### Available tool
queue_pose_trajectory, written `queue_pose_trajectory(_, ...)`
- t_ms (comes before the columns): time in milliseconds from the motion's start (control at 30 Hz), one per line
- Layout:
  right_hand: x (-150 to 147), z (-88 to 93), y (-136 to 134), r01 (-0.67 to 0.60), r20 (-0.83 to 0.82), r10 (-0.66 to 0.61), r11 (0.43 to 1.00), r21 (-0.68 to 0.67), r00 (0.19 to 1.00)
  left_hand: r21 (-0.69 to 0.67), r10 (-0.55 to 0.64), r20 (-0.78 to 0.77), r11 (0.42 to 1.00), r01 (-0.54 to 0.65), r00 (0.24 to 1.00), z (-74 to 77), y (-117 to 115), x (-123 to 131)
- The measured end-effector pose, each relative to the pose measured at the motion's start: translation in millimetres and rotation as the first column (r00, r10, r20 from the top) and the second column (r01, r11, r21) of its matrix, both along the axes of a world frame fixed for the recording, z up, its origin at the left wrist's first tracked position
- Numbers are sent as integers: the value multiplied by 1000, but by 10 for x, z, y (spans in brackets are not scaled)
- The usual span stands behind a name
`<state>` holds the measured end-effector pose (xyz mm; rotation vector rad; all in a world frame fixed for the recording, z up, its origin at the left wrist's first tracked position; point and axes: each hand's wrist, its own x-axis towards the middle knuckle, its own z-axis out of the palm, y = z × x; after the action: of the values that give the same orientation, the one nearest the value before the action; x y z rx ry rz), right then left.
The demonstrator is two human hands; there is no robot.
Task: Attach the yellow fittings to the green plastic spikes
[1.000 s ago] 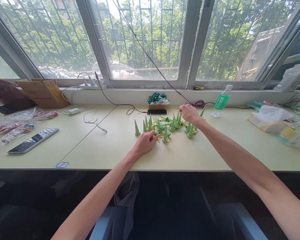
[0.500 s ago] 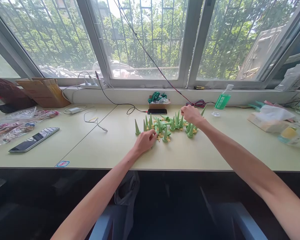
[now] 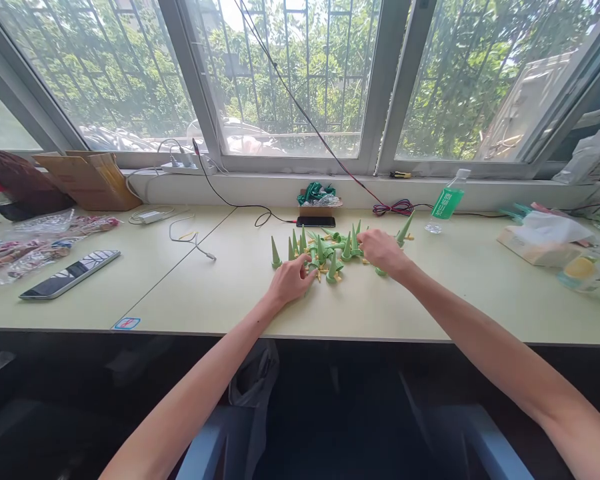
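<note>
Several light-green pointed cones with flared bases (image 3: 332,268) stand or lie in a cluster on the table, with small yellow pieces (image 3: 320,272) among them. At the cluster's near left edge is my left hand (image 3: 291,281), its fingers curled down toward the table; a bit of green shows below the thumb, and what the fingers hold is hidden. My right hand (image 3: 380,252) is closed over the cluster's right side, fingertips down beside the upright cones. It covers some cones, and its grip is hidden. One tilted cone (image 3: 405,230) rises behind it.
Behind the cones are a black phone (image 3: 316,221) and a small box (image 3: 316,211) of green wrapping. To the right stand a green-labelled bottle (image 3: 446,203) and a tissue pack (image 3: 543,237). Another phone (image 3: 70,275), a white cable (image 3: 193,243) and plastic-wrapped bundles (image 3: 45,250) lie left.
My right hand has come lower and nearer to me, down among the right-hand cones. My left hand has barely shifted, its thumb and index finger slightly farther apart.
</note>
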<state>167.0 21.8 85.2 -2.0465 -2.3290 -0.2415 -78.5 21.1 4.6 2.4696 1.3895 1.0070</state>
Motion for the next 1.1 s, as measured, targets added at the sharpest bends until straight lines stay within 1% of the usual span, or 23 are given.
queue_pose_trajectory(100, -3, -103, -11, 1, 50, 4, 995, -96, 999, -21, -7, -35, 1000, 6, 999, 16, -16, 1)
queue_pose_trajectory(167, -2, -166, -12, 5, 75, 4, 992, -124, 997, -25, -15, -39, 1000, 14, 999, 17, -19, -3)
queue_pose_trajectory(267, -10, -239, -20, 7, 85, 6, 989, -149, 996, -33, -35, -37, 999, 34, 999, 11, -18, -10)
queue_pose_trajectory(433, -15, -319, -21, -7, 71, 17, 990, -141, 997, -45, -51, -43, 998, 49, 998, 3, -21, -6)
queue_pose_trajectory(500, -3, -351, -6, -13, 66, 22, 991, -136, 998, -24, -47, -36, 999, 46, 998, 3, -25, -5)
queue_pose_trajectory(600, 16, -398, 26, -16, 37, 20, 994, -107, 999, 51, -37, -12, 998, 38, 999, 20, -40, -6)
queue_pose_trajectory(667, 22, -415, 45, -4, 25, 6, 995, -97, 1000, 104, -59, -18, 993, 61, 998, 51, -60, -1)
queue_pose_trajectory(733, 20, -415, 54, 10, 37, -5, 992, -122, 999, 124, -103, -55, 986, 109, 993, 96, -86, 22)
queue_pose_trajectory(800, 13, -409, 52, 14, 55, -6, 989, -150, 998, 89, -138, -104, 985, 148, 985, 151, -108, 68)
queue_pose_trajectory(867, 3, -409, 38, 12, 56, -3, 987, -163, 998, 18, -162, -141, 986, 166, 977, 205, -121, 136)
queue_pose_trajectory(1000, -19, -454, -38, -8, 9, 10, 987, -158, 1000, -86, -171, -159, 984, 159, 972, 281, -101, 305)
queue_pose_trajectory(1100, -34, -502, -163, -37, -22, 33, 983, -178, 999, -131, -174, -153, 979, 154, 973, 290, -55, 436)
